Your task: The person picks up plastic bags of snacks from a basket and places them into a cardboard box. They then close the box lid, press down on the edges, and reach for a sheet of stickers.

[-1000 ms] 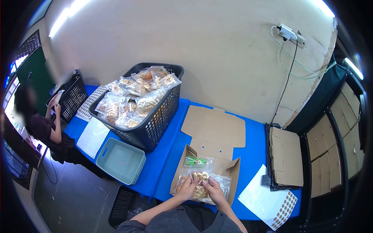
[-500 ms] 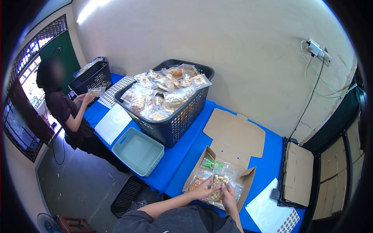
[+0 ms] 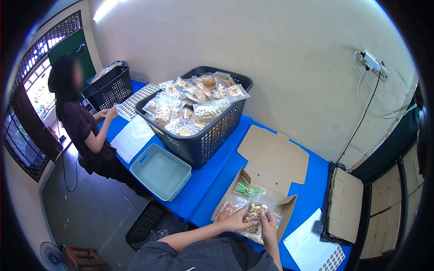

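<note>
Over an open cardboard box (image 3: 292,204), both my hands hold a clear plastic packet of pale, curved, cashew-like snacks (image 3: 257,209). My left hand (image 3: 238,221) is closed on the packet's left side. My right hand (image 3: 269,229) grips its right side, thumb in front. A round label shows on the packet, partly covered by my fingers. Inside the box lie a packet of green sticks (image 3: 245,188), a packet of orange snacks (image 3: 227,211) and other clear packets, partly hidden beneath my hands.
A dark basket (image 3: 203,143) heaped with snack packets stands on the blue table (image 3: 216,189), beside a grey-green tray (image 3: 167,185). Sticker sheets (image 3: 332,259) lie at right. At left another person (image 3: 86,122) handles a packet near a label sheet (image 3: 141,100). Folded cartons (image 3: 346,203) stand at right.
The cashew-like packet has shifted and tilted slightly in my hands. The other person's hands and packet have moved towards the label sheet. My view has shifted a little.
</note>
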A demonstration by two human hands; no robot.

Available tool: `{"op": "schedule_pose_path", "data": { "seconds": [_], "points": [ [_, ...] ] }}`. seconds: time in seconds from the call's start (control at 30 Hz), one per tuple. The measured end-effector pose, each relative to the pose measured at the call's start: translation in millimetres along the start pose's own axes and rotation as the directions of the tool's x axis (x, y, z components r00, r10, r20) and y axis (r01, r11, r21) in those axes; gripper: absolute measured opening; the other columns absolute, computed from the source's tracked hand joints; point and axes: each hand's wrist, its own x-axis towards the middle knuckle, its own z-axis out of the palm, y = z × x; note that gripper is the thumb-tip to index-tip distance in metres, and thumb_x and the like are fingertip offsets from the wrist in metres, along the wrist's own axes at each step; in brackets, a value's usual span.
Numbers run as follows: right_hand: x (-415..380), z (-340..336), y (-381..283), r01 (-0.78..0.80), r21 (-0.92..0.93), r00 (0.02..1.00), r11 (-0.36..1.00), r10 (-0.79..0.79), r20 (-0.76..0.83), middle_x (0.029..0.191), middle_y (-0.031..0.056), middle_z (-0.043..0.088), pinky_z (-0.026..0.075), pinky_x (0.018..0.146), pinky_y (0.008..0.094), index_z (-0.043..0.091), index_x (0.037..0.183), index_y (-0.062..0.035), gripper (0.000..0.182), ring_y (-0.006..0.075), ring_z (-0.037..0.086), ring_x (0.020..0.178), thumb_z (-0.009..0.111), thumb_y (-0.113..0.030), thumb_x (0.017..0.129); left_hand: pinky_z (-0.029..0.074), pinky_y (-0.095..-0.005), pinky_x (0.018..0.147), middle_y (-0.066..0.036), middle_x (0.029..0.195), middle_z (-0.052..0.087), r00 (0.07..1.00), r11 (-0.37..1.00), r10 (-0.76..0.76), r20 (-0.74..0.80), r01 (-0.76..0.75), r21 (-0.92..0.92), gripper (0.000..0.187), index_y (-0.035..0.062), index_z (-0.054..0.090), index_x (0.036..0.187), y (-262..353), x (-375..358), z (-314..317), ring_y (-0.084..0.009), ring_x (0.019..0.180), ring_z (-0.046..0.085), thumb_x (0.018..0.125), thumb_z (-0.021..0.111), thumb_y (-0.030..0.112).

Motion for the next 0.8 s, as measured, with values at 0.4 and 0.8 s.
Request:
{"op": "schedule_pose_path", "data": {
  "seconds": [0.4, 0.8],
  "points": [
    [5.3, -3.8, 0.1, 0.241, -0.124, 0.967, 0.963, -0.250, -0.059, 0.093, 0.0057, 0.062, 0.043, 0.080, 0.0263, 0.061, 0.094, -0.0024, 0.011, 0.0126, 0.056, 0.088, 0.066, -0.006, 0.085, 0.045, -0.0276, 0.088, -0.007, 0.118, 0.053, 0.968, 0.997, 0.073, -0.239, -0.078, -0.010, 0.052, 0.0051, 0.044, 0.124, 0.6, -0.7, -2.5, -0.0111, 0.106, 0.052, 0.082, 0.073, 0.015],
    [-6.6, -7.5, -16.0, 0.097, -0.123, 0.995, 0.988, -0.095, 0.022, 0.092, 0.0069, 0.067, 0.044, 0.078, 0.0252, 0.064, 0.102, 0.0026, 0.023, 0.0101, 0.059, 0.085, 0.055, -0.017, 0.094, 0.045, -0.0259, 0.087, -0.007, 0.104, 0.067, 0.996, 0.992, -0.078, -0.042, 0.082, 0.097, 0.028, 0.0006, 0.064, 0.113, 29.1, -2.3, -40.5, -0.0112, 0.097, 0.059, 0.093, 0.058, 0.020]
  ]
}}
